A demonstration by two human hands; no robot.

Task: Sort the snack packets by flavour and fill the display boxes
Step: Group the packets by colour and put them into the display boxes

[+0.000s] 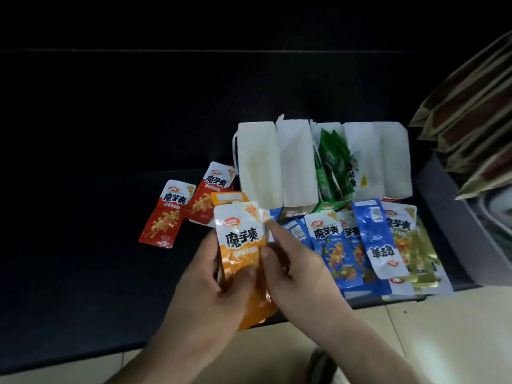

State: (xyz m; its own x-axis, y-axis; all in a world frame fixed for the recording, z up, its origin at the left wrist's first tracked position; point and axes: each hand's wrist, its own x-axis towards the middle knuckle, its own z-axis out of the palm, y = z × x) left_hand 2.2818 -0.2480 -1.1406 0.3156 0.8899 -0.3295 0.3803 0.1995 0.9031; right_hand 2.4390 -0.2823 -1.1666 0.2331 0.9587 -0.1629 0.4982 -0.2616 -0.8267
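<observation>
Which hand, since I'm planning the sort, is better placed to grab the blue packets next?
Right, probably. The right hand lies beside the blue packets and pinches only the edge of the orange packet. The left hand grips that packet from below and sits farther away.

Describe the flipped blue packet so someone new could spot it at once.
Start at the row of white boxes at the back. Just in front lie fanned blue packets. The flipped packet alone has its white end nearest the camera, lettering upside down.
</observation>
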